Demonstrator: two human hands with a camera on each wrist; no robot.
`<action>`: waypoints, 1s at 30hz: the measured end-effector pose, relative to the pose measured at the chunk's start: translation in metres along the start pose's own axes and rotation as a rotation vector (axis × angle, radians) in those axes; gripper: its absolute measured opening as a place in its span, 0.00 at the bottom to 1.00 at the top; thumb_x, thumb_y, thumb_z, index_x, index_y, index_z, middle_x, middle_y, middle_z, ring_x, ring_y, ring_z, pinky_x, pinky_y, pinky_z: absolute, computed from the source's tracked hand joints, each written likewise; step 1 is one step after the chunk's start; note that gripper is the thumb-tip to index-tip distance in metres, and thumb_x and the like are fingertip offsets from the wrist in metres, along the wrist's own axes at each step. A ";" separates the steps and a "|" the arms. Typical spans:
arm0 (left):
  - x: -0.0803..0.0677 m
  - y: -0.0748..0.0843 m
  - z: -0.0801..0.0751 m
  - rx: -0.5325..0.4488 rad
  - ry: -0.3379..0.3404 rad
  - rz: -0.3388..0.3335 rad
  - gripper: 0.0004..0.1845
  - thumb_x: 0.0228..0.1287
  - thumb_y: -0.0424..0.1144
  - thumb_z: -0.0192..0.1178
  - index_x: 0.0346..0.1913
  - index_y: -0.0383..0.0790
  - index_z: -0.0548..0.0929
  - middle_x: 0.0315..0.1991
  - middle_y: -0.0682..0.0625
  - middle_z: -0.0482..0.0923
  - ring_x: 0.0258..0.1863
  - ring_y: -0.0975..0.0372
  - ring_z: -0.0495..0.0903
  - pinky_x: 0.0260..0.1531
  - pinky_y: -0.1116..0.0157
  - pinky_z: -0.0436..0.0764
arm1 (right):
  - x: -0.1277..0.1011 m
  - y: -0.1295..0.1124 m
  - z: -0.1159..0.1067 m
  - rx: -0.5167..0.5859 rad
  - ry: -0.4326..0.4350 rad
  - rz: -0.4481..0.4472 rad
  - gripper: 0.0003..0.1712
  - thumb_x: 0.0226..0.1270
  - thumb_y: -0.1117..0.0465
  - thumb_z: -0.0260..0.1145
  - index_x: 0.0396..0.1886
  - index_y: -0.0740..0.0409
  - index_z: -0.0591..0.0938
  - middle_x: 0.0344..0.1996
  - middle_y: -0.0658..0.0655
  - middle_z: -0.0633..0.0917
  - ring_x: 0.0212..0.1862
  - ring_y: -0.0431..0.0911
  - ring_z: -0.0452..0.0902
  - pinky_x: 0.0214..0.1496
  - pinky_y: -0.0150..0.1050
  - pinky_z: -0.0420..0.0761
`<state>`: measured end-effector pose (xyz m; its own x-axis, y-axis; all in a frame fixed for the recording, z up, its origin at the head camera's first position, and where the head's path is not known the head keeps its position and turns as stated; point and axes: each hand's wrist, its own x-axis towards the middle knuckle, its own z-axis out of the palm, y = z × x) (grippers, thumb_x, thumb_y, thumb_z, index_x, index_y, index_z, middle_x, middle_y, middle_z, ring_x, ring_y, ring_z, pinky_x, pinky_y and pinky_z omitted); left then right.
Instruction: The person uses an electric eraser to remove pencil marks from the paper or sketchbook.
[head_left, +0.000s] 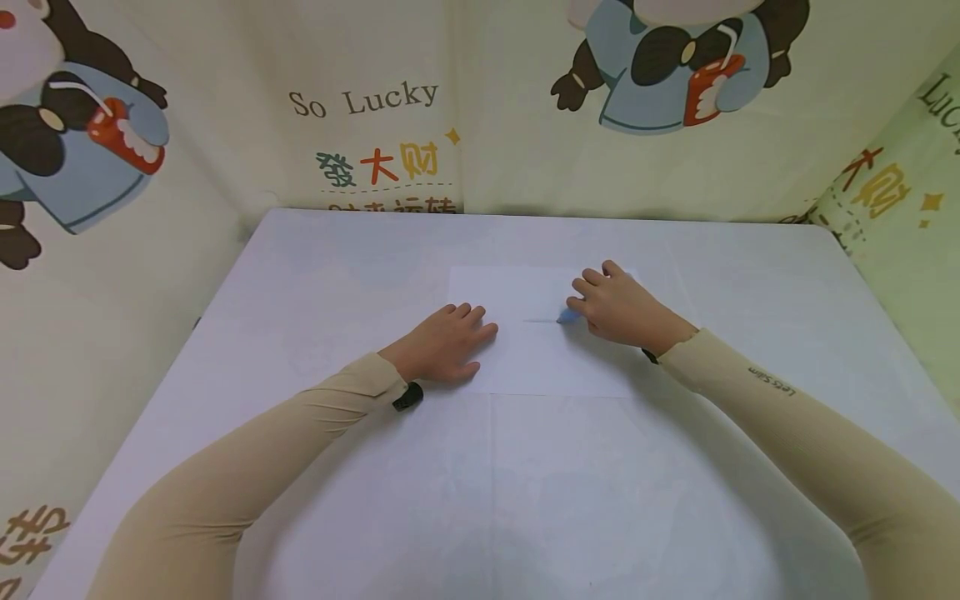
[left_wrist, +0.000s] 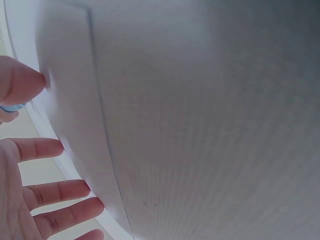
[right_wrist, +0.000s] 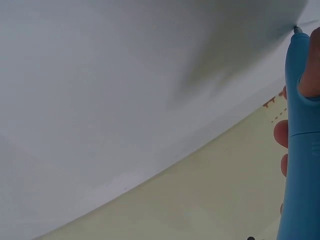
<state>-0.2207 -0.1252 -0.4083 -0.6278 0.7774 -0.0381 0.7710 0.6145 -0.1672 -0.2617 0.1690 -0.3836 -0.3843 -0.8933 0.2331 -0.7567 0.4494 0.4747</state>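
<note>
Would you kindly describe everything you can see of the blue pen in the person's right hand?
The pen is light blue and looks like plastic, with a seam across the barrel and a small dark tip. The right hand grips it, fingers curled round the barrel, so the head view shows only a bit of blue. Its tip touches the white sheet of paper lying flat on the table, at the end of a faint drawn line. The left hand does not touch it; it rests flat on the paper.
</note>
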 end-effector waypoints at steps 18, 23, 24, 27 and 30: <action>0.001 0.000 -0.002 0.004 -0.020 -0.009 0.25 0.59 0.50 0.52 0.58 0.43 0.69 0.52 0.42 0.72 0.46 0.53 0.73 0.48 0.56 0.74 | 0.000 0.003 0.004 0.004 0.018 0.003 0.08 0.44 0.65 0.70 0.26 0.58 0.80 0.26 0.57 0.78 0.30 0.50 0.70 0.35 0.44 0.68; 0.001 0.000 -0.003 -0.009 -0.027 -0.015 0.25 0.59 0.49 0.53 0.58 0.43 0.69 0.51 0.43 0.72 0.46 0.53 0.73 0.48 0.56 0.74 | -0.002 0.002 0.003 0.008 0.031 -0.002 0.09 0.43 0.65 0.71 0.26 0.58 0.79 0.25 0.57 0.78 0.29 0.50 0.69 0.35 0.44 0.68; 0.001 0.000 -0.004 -0.010 -0.027 -0.015 0.25 0.59 0.49 0.53 0.58 0.43 0.69 0.51 0.43 0.72 0.46 0.53 0.73 0.48 0.56 0.74 | -0.002 0.002 0.003 0.010 0.036 -0.004 0.09 0.42 0.65 0.71 0.26 0.58 0.79 0.25 0.56 0.78 0.29 0.50 0.68 0.35 0.44 0.68; 0.000 0.001 -0.004 -0.015 -0.022 -0.011 0.25 0.59 0.49 0.53 0.57 0.42 0.69 0.50 0.43 0.72 0.45 0.52 0.73 0.47 0.56 0.74 | -0.003 0.001 0.003 0.012 0.048 -0.006 0.09 0.42 0.66 0.70 0.25 0.58 0.79 0.24 0.56 0.77 0.29 0.49 0.68 0.35 0.43 0.68; 0.000 0.001 -0.003 -0.012 -0.027 -0.011 0.25 0.59 0.49 0.53 0.57 0.42 0.69 0.51 0.42 0.72 0.45 0.52 0.73 0.47 0.56 0.74 | -0.003 0.001 0.003 0.013 0.048 -0.005 0.09 0.42 0.66 0.70 0.25 0.58 0.78 0.24 0.56 0.76 0.28 0.49 0.67 0.35 0.43 0.67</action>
<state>-0.2199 -0.1240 -0.4050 -0.6388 0.7668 -0.0630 0.7652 0.6246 -0.1560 -0.2634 0.1719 -0.3864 -0.3549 -0.8947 0.2711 -0.7655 0.4446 0.4652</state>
